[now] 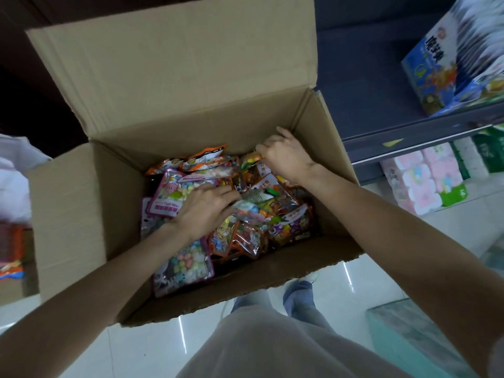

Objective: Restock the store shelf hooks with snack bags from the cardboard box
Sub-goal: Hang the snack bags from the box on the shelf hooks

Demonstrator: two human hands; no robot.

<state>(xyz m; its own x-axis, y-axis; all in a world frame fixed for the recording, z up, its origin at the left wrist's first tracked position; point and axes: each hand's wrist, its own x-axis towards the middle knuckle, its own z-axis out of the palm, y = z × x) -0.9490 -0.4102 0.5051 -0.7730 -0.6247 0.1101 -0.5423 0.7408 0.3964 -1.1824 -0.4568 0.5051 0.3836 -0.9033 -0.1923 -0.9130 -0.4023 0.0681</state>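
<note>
An open cardboard box (71,214) stands on the floor in front of me, flaps up, holding several colourful snack bags. Pink-edged bags of pastel candy (188,264) lie at the left, orange-trimmed bags (291,227) at the right. My left hand (203,211) lies on the pile in the middle, its fingers reaching over a clear bag of candy. My right hand (286,155) is at the box's far right corner, its fingers curled and pinching the top of an orange-and-green snack bag (249,160). No shelf hooks are in view.
A dark blue shelf unit (381,137) stands right of the box, with a blue boxed product (447,64) on top and pink and green packs (425,181) below. A teal box (409,334) sits on the glossy white floor at lower right. Red packages (11,246) are at far left.
</note>
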